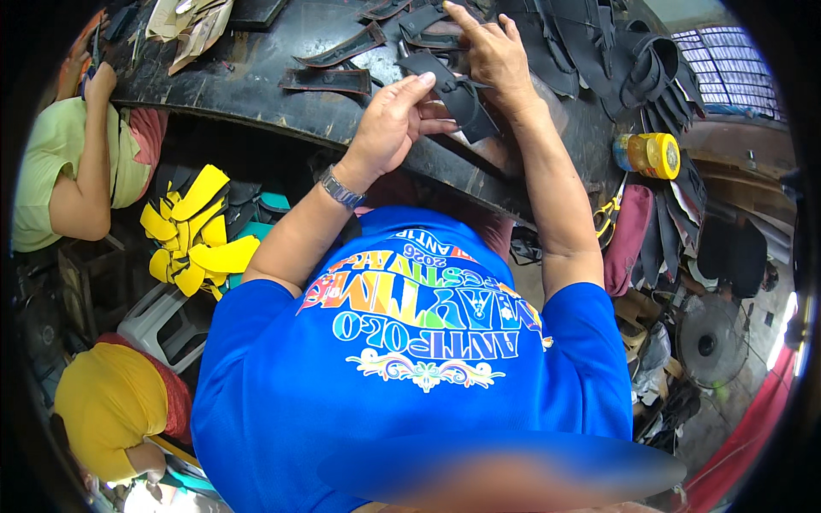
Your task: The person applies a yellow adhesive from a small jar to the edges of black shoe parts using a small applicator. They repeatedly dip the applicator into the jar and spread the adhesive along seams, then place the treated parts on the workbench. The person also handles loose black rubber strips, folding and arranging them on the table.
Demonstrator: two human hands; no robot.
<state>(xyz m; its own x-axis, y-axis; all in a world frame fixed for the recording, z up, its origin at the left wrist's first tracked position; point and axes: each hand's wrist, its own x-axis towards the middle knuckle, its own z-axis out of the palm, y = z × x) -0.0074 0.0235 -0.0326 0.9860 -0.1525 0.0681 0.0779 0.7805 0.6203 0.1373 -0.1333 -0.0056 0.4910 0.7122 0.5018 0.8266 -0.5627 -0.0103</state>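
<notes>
Black strap piece hangs over the near edge of the dark table, pinched between the left hand's thumb and fingers. The right hand spreads its fingers just beyond; whether it touches anything, I cannot tell. Loose straps lie close by, black pieces pile rightward, near a yellow-lidded jar. Below stand yellow cutouts and a fan. Multicoloured lettering covers the blue shirt.
</notes>
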